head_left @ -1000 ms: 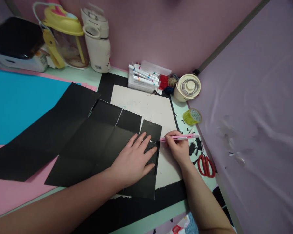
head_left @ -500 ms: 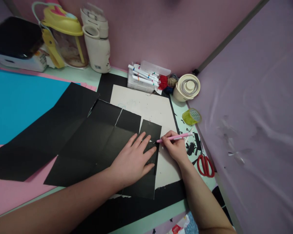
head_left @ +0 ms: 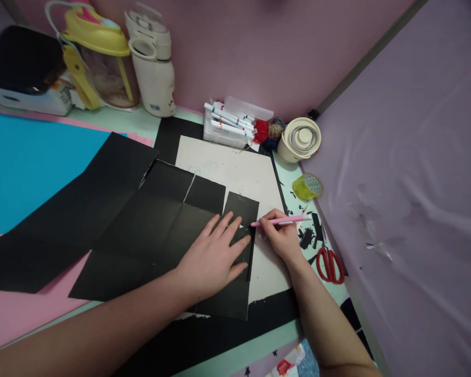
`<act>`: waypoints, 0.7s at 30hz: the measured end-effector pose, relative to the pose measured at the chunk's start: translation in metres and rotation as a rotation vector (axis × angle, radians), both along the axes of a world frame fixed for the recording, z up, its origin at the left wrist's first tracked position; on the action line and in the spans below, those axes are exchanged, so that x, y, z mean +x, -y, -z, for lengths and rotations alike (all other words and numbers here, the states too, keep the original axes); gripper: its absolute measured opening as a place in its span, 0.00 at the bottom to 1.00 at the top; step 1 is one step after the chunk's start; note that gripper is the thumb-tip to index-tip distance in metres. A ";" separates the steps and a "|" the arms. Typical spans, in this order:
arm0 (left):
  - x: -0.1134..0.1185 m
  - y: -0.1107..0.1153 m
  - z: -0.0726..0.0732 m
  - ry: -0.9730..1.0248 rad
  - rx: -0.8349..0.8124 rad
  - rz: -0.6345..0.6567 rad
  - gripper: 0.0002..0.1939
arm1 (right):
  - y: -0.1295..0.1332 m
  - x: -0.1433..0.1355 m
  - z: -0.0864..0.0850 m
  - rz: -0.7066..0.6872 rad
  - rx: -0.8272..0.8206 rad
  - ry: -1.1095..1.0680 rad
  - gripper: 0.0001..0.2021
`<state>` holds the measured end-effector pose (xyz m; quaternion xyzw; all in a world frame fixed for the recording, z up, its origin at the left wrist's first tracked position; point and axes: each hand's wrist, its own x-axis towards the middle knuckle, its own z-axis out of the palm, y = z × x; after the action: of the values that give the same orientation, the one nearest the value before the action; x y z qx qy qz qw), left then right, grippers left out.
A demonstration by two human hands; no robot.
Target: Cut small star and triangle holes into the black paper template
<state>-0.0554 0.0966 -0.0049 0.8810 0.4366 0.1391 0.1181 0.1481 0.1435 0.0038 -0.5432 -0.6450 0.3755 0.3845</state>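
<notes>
My left hand (head_left: 215,256) lies flat with fingers spread on a sheet of black paper (head_left: 141,230), which has slits and cut edges along its upper side. In my right hand (head_left: 280,235) is a pink pen-like craft knife (head_left: 286,220), gripped like a pencil. Its thin tip meets the black paper near the right edge, just beyond my left fingertips. A small white gap shows in the paper beside the tip. Beneath the paper is a pale board (head_left: 235,162), resting partly over another black sheet (head_left: 227,340).
Red-handled scissors (head_left: 330,265) and black paper scraps (head_left: 306,239) lie right of my right hand. Behind stand a marker box (head_left: 227,136), a cream lidded pot (head_left: 299,140), a tape roll (head_left: 307,187), a white bottle (head_left: 153,78) and a yellow-lidded jug (head_left: 105,68). Blue paper (head_left: 35,167) lies left.
The craft knife's tip has shifted very slightly upward with my right hand. My left hand stays put on the paper. The whole view has moved a little.
</notes>
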 end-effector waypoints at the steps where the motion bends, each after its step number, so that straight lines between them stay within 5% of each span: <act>1: 0.000 0.000 0.000 0.000 -0.001 -0.001 0.26 | 0.000 0.000 0.001 0.009 0.005 -0.021 0.09; 21: 0.000 0.001 0.000 0.004 0.003 -0.001 0.26 | 0.014 -0.009 0.001 0.075 0.117 0.125 0.05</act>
<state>-0.0558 0.0960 -0.0044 0.8805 0.4368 0.1414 0.1177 0.1389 0.1295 0.0026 -0.5658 -0.6680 0.2877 0.3883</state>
